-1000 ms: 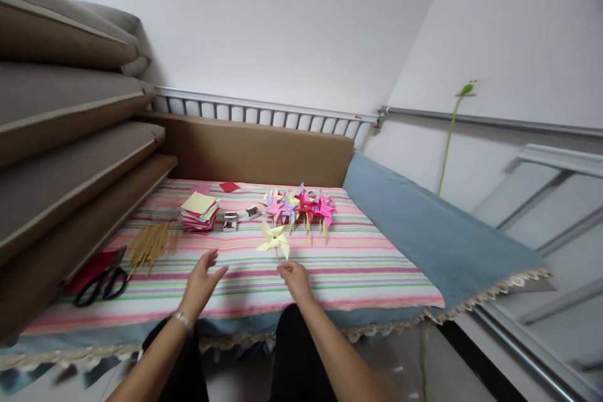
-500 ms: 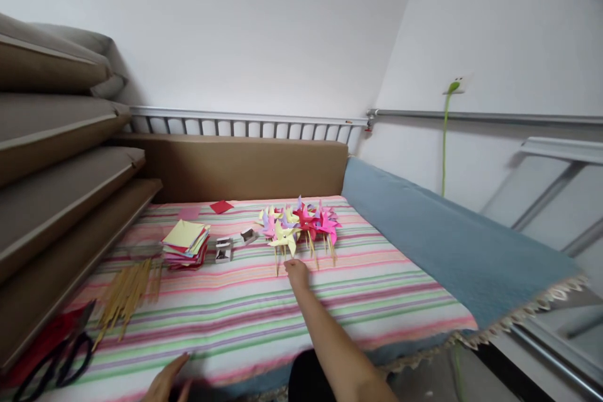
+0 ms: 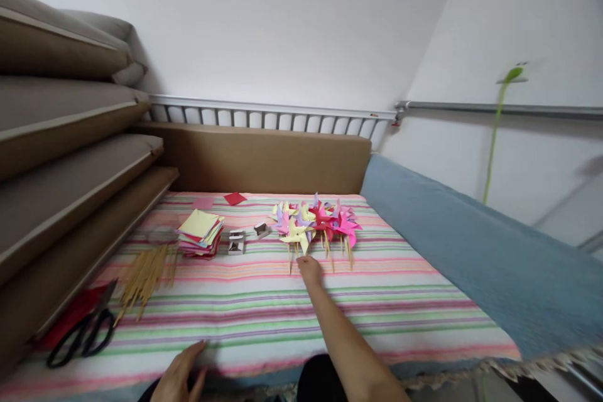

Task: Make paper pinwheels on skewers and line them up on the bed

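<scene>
My R hand (image 3: 309,270) is stretched out, fingers pinched on the yellow pinwheel (image 3: 296,237) stick at the pile (image 3: 325,221), while L hand (image 3: 178,377) rests open on cloth (image 3: 264,308) edge, prob for balance.

We are looking at a striped cloth (image 3: 264,308) covering the bed, carrying paper pinwheels (image 3: 316,225), a stack of coloured paper squares (image 3: 200,233), wooden sticks (image 3: 144,271), black scissors (image 3: 82,334) and a red paper square (image 3: 234,198).
</scene>
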`<state>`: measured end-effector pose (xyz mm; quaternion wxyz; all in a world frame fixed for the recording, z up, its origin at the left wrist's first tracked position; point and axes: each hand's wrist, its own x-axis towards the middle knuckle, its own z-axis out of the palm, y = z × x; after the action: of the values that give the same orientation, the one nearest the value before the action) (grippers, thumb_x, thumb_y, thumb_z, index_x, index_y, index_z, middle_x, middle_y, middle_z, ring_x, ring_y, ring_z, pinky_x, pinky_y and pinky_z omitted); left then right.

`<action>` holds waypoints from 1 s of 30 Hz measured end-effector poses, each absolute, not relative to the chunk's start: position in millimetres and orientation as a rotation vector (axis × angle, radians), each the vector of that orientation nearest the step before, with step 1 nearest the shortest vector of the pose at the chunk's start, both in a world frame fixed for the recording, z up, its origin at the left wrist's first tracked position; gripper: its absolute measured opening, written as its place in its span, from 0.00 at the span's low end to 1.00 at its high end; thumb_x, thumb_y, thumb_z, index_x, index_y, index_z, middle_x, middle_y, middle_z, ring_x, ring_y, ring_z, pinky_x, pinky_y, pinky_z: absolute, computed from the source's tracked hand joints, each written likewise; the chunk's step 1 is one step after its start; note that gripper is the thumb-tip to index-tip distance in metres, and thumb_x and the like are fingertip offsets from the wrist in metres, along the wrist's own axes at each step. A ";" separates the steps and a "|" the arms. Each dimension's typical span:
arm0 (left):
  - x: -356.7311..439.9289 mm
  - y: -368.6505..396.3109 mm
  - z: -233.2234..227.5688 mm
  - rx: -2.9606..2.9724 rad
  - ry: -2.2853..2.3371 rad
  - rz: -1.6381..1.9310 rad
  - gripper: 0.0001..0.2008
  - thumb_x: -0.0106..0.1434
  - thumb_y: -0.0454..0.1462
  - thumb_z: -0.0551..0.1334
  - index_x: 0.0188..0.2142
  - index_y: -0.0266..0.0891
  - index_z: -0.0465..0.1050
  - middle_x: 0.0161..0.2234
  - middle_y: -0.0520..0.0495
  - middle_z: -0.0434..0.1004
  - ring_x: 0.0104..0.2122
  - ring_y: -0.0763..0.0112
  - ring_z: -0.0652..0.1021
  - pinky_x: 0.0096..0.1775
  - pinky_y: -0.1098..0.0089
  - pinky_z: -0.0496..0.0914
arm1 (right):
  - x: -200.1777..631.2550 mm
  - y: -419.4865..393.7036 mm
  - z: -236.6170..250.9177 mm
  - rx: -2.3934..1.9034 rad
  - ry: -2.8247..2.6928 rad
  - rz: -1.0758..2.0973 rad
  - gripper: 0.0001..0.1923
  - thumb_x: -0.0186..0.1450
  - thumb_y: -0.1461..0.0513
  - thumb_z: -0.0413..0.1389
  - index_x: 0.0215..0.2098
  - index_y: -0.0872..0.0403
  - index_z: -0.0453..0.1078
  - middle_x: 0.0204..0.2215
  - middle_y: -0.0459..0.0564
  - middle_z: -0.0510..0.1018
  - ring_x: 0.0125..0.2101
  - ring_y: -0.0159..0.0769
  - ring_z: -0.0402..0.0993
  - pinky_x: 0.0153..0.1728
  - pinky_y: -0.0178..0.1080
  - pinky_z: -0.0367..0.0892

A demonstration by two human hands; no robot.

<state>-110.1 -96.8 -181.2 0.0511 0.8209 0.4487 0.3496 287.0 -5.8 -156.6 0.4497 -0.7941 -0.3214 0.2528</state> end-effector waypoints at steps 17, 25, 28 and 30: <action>-102.9 -115.5 -163.4 2.324 1.400 1.059 0.16 0.58 0.34 0.58 0.48 0.44 0.69 0.45 0.47 0.77 0.45 0.65 0.77 0.47 0.64 0.72 | 151.2 17.6 -111.9 -1.716 -1.488 0.483 0.09 0.57 0.63 0.53 0.31 0.51 0.76 0.32 0.48 0.80 0.35 0.38 0.75 0.37 0.36 0.67; -104.1 -115.7 -164.3 2.346 1.405 1.042 0.16 0.59 0.36 0.59 0.48 0.44 0.69 0.45 0.46 0.77 0.45 0.64 0.77 0.47 0.64 0.73 | 92.7 89.5 -75.6 -1.628 -1.761 0.304 0.12 0.61 0.64 0.51 0.38 0.53 0.75 0.38 0.51 0.77 0.41 0.37 0.71 0.44 0.37 0.64; -104.9 -115.0 -165.6 2.356 1.396 1.057 0.16 0.59 0.37 0.59 0.48 0.44 0.68 0.45 0.46 0.77 0.45 0.64 0.77 0.46 0.64 0.73 | 75.7 110.2 -62.3 -1.563 -1.862 0.250 0.12 0.60 0.64 0.53 0.41 0.53 0.74 0.42 0.51 0.75 0.47 0.37 0.67 0.50 0.37 0.60; -105.8 -114.5 -165.7 2.351 1.389 1.058 0.16 0.59 0.37 0.59 0.48 0.44 0.68 0.45 0.46 0.77 0.45 0.65 0.77 0.46 0.65 0.73 | 67.9 122.9 -58.1 -1.541 -1.915 0.230 0.14 0.58 0.65 0.54 0.42 0.53 0.73 0.47 0.51 0.73 0.51 0.37 0.64 0.54 0.38 0.57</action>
<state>-105.8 -114.5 -165.7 0.1063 0.7982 0.4716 0.3593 67.9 122.9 -58.1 0.3301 -0.5893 -0.7322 0.0880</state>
